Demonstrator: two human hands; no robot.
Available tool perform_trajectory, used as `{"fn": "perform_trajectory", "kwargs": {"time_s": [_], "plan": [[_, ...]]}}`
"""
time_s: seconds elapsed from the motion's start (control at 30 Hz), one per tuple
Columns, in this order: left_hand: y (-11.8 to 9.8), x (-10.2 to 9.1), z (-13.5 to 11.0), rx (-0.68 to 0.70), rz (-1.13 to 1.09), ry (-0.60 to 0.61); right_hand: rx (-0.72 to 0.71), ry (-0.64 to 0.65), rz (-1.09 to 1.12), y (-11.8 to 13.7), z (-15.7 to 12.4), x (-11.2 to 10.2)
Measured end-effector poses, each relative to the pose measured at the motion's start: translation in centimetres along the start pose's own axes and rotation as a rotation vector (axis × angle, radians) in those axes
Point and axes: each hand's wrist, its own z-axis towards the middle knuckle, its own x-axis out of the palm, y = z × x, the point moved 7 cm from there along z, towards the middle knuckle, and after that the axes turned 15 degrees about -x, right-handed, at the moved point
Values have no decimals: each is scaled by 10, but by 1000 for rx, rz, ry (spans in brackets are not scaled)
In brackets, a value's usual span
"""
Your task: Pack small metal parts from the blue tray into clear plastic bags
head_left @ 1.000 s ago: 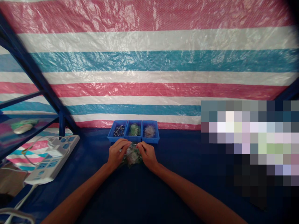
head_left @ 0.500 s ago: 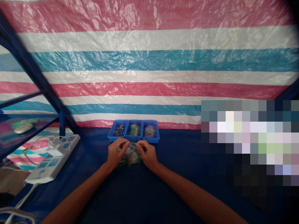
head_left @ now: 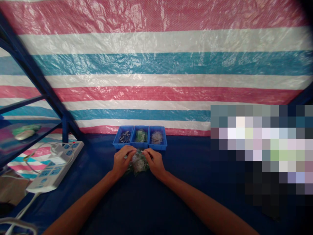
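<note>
Risking a tear or drop from a hard tug or loose pinch, left hand (head_left: 121, 160) and right hand (head_left: 154, 162) close together, both clamped on a plastic bag (head_left: 138, 165) lying on blue cloth (head_left: 186, 195) just short of blue bins (head_left: 140, 127).

Entry: no lettering, brand or number can be read anywhere in view. The white power strip (head_left: 55, 166) at near left carries a pale label patch (head_left: 56, 160), too small to read. The three blue bins (head_left: 139, 137) at far centre show no legible marking.
</note>
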Motion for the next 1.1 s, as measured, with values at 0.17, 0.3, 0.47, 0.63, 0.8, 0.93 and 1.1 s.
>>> {"fn": "perform_trajectory", "kwargs": {"time_s": [0.17, 0.3, 0.47, 0.63, 0.8, 0.93, 1.1], "plan": [[1, -1, -1, -8, -4, -14, 2, 5, 16, 0, -1, 1], [1, -1, -1, -3, -18, -17, -26, 12, 36, 5, 1, 1], [1, 0, 0, -32, 0, -5, -11, -11, 40, 6, 1, -1], [4, 2, 2, -80, 36, 17, 20, -36, 30, 1, -3, -1], [-1, 4, 3, -45, -1, 58, 27, -40, 10, -3, -4, 0], [-5, 3, 1, -12, -27, 50, 2, -5, -3, -2, -2, 2], [-6, 3, 0, 0, -39, 27, -53, 8, -6, 4, 0, 2]]}}
